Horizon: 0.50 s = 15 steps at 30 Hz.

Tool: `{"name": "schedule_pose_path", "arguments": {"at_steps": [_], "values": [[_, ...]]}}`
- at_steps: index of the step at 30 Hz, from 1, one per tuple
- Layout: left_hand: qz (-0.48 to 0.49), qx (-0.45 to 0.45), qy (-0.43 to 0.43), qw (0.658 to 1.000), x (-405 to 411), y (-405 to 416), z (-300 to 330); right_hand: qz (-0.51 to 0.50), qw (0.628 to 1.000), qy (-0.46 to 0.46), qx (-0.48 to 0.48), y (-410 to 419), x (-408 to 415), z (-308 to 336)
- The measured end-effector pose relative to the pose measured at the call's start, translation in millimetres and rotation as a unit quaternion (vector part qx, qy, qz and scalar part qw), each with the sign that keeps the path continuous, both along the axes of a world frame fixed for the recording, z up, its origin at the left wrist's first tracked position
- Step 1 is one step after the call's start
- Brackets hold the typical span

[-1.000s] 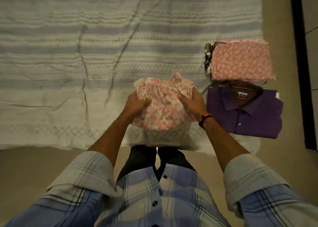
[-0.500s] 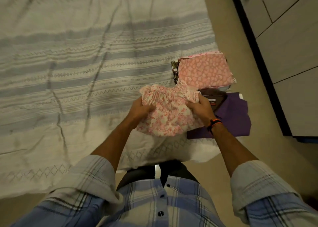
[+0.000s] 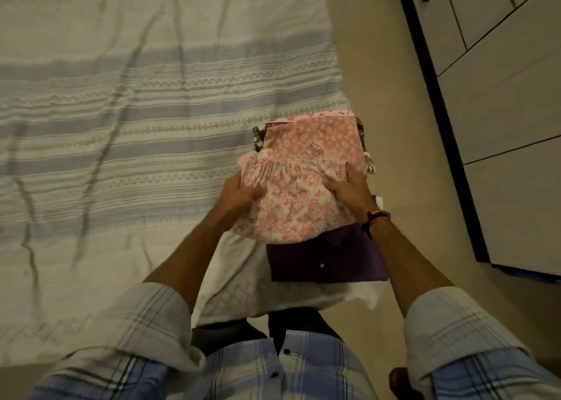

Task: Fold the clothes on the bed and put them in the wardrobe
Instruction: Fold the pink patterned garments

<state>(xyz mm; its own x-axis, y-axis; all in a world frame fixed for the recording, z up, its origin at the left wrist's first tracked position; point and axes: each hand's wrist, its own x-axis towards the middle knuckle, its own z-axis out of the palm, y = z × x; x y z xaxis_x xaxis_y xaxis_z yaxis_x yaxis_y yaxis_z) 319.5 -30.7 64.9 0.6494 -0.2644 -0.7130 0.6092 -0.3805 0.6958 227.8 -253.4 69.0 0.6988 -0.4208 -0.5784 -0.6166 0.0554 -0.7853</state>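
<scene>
A folded white garment with pink flowers point(image 3: 291, 208) is held between both my hands above the bed's right edge. My left hand point(image 3: 235, 197) grips its left side, thumb on top. My right hand point(image 3: 349, 188) grips its right side, an orange and black band on the wrist. Below it lies a folded purple shirt point(image 3: 328, 260). Just beyond it sits a folded pink patterned garment point(image 3: 315, 138) on top of a small stack. The floral garment overlaps both. The wardrobe point(image 3: 498, 96) stands at the right, doors shut.
The bed point(image 3: 136, 126) is covered by a white and blue striped sheet with creases. A strip of beige floor point(image 3: 382, 81) runs between the bed and the wardrobe's dark base. My plaid shirt and dark trousers fill the bottom of the view.
My hands have carried the floral garment to the right, from the bare sheet to over the purple shirt and pink stack. The view has swung right, and the wardrobe has come into sight.
</scene>
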Motion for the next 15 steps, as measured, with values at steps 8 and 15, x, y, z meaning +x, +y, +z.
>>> {"name": "schedule_pose_path", "arguments": {"at_steps": [8, 15], "values": [[0.036, 0.016, 0.024, 0.999, 19.7, -65.4, -23.1, 0.033, 0.999, 0.019, 0.027, -89.2, 23.9, -52.9], [0.098, -0.019, -0.007, 0.995, 62.0, -101.2, -31.7, 0.001, 0.998, -0.044, 0.032, -118.4, 70.9, -25.0]]}}
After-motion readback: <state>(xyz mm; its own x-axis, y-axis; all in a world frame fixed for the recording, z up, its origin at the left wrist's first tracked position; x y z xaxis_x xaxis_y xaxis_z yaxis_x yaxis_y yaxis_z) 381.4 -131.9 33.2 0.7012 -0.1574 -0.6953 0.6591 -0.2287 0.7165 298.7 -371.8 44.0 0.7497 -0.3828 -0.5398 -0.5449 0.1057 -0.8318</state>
